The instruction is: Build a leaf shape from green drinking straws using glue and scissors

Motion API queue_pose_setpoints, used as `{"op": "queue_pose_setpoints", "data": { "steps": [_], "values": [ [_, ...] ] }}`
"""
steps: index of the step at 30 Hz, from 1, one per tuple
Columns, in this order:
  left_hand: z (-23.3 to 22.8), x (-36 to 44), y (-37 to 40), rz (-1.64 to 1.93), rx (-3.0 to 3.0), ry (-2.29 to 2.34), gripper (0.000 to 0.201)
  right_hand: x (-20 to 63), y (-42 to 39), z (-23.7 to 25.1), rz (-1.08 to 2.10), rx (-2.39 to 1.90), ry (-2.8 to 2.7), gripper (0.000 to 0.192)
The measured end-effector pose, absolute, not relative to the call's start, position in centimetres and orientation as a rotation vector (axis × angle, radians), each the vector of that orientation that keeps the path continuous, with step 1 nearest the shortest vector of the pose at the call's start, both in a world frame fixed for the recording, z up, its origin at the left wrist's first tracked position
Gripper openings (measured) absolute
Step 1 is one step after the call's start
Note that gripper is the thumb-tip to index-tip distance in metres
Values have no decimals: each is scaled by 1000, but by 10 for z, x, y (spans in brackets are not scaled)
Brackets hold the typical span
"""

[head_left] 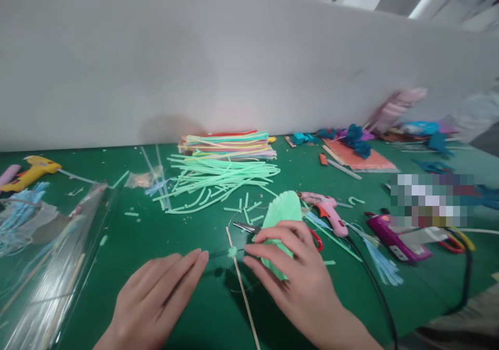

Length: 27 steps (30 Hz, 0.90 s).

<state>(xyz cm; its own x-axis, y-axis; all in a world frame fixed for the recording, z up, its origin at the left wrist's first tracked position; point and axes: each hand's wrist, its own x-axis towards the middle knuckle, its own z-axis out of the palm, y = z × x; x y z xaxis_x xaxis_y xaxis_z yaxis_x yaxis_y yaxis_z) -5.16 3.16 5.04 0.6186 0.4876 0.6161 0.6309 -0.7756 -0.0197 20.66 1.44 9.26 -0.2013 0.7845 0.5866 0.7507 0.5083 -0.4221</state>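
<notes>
The left hand (156, 293) and the right hand (296, 272) are both bare, without gloves, rings or a watch. The wrists and the short part of each forearm that is visible are also uncovered, and no sleeve reaches into view. The fingernails are short and plain, with no clear polish to see on them.

3 glue guns (329, 212) lie on the green table (187, 313). 1 pair of scissors (249, 229), 1 wooden stick (244, 293). 2 hands (156, 298) at work.
</notes>
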Motion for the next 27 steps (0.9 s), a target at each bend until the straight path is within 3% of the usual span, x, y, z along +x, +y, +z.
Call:
{"op": "queue_pose_setpoints", "data": {
  "steps": [4, 8, 22, 27],
  "values": [
    [59, -52, 20, -949, -2619, -859, 51, 195, 11, 85, -2, -1330, -2022, 17],
    [64, -50, 16, -1020, -2644, -977, 54, 191, 12, 92, -7, -1337, -2052, 14],
    [71, -45, 35, -1091, -2557, -963, 36, 191, 31, 92, -68, -1182, -2003, 18],
    [62, -46, 38, -1102, -2610, -1092, 38, 192, 40, 87, 7, -1149, -2049, 18]
  ]
}}
